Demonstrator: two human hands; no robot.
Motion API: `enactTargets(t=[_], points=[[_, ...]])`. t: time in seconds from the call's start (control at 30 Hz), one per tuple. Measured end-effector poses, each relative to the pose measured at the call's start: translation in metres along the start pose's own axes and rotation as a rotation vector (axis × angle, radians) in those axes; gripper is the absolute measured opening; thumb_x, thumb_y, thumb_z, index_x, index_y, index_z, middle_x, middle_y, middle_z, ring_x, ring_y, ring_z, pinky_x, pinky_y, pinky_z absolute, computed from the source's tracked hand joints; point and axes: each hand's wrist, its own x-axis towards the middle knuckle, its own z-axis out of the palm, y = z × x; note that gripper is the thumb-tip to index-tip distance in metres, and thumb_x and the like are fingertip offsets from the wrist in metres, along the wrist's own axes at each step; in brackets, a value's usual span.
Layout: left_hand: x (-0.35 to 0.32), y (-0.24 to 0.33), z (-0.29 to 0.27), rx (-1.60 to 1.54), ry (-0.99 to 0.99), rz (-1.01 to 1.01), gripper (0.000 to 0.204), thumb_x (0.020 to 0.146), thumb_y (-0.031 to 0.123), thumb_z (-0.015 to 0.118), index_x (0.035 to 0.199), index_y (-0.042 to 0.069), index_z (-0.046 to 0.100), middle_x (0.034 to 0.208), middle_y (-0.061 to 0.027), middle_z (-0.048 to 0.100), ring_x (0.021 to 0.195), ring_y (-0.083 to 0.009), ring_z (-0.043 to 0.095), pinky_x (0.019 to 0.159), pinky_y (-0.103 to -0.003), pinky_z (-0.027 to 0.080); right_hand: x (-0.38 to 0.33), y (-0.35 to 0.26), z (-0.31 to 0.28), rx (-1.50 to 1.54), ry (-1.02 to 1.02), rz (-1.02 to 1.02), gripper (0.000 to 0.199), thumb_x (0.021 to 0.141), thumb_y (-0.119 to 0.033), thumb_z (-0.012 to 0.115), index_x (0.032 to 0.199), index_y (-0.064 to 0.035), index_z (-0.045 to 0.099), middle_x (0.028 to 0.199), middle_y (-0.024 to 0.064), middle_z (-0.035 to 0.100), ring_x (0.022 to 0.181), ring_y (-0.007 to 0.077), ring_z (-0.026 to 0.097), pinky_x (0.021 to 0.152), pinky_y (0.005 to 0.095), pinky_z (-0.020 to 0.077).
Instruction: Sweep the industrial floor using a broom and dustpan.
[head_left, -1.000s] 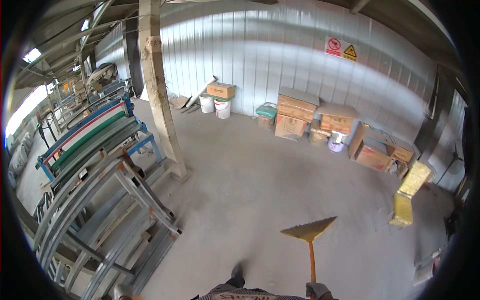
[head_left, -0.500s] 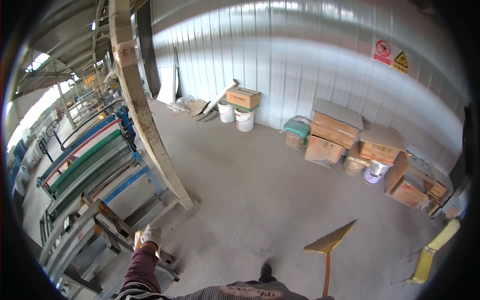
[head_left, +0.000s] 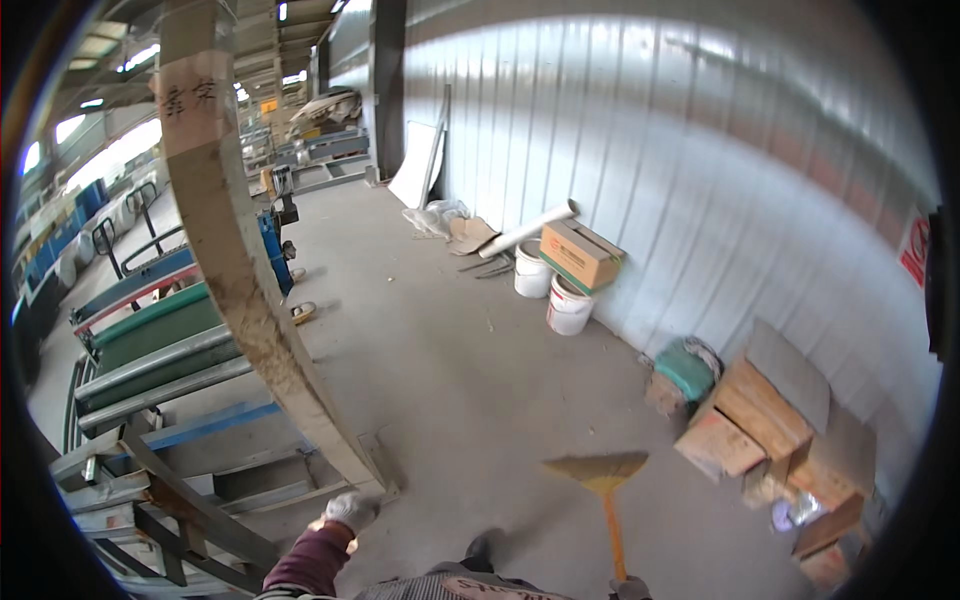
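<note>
In the head view, the right hand [head_left: 630,588], at the lower edge, has its fingers closed round the orange handle of a broom [head_left: 600,474], whose yellow head is spread wide over the grey floor [head_left: 470,400] ahead of the person. The gloved left hand [head_left: 350,512] is out in front, near the foot of a worn post [head_left: 250,270]; how far its fingers are open, or whether they hold anything, I cannot tell. Cardboard boxes [head_left: 765,405] lie to the broom's right.
</note>
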Motion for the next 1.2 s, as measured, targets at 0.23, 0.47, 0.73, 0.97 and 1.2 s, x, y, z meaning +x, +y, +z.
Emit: enactTargets(t=[0.23, 0.47, 0.73, 0.97, 1.2], points=[[0.254, 0.054, -0.224, -0.155, 0.221, -0.123, 0.027, 0.083, 0.038, 0.054, 0.092, 0.020, 0.071, 0.095, -0.0084, 0.069, 0.091, -0.0310, 0.066, 0.074, -0.044, 0.053, 0.098, -0.213, 0.039, -0.029, -0.041, -0.033, 0.020, 0.087, -0.021, 0.059, 0.102, -0.0089, 0.061, 0.072, 0.0042, 0.056, 0.056, 0.0155, 0.052, 0.048, 0.0327, 0.0447], [0.449, -0.093, -0.175, -0.104, 0.193, -0.514, 0.033, 0.081, 0.044, 0.060, 0.099, 0.019, 0.073, 0.101, -0.0071, 0.070, 0.093, -0.0306, 0.068, 0.070, -0.048, 0.054, 0.296, -0.445, 0.106, -0.402, -0.045, -0.290, 0.026, 0.083, -0.020, 0.061, 0.105, -0.0045, 0.060, 0.083, 0.0092, 0.063, 0.071, 0.0202, 0.060, 0.061, 0.0349, 0.0498], [0.418, -0.151, -0.097, -0.170, -0.343, -1.189, 0.030, 0.082, 0.034, 0.058, 0.105, 0.020, 0.072, 0.108, -0.0005, 0.069, 0.101, -0.0270, 0.066, 0.060, -0.058, 0.049, 0.452, -0.804, 0.309, -0.337, -0.447, -0.144, 0.013, 0.081, -0.013, 0.060, 0.087, -0.0047, 0.052, 0.058, 0.0061, 0.052, 0.041, 0.0184, 0.050, 0.038, 0.0345, 0.0426], [0.548, -0.230, -0.160, -0.335, -0.355, -1.624, 0.032, 0.081, 0.031, 0.060, 0.103, 0.013, 0.073, 0.104, -0.0106, 0.070, 0.095, -0.0247, 0.068, 0.062, -0.053, 0.052, 0.539, -1.002, 0.488, -0.183, -0.471, -0.060, 0.006, 0.084, -0.010, 0.056, 0.084, -0.0127, 0.051, 0.059, 0.0060, 0.050, 0.045, 0.0181, 0.050, 0.039, 0.0340, 0.0428], [0.891, -0.388, -0.392, -0.435, 0.045, -1.091, 0.031, 0.083, 0.044, 0.054, 0.100, 0.024, 0.071, 0.103, -0.0086, 0.068, 0.098, -0.0296, 0.065, 0.078, -0.043, 0.053, 0.658, -1.138, 0.595, -1.166, -0.429, -0.418, 0.045, 0.079, -0.021, 0.065, 0.121, -0.0065, 0.057, 0.078, 0.0167, 0.068, 0.070, 0.0356, 0.065, 0.069, 0.0415, 0.0512]])
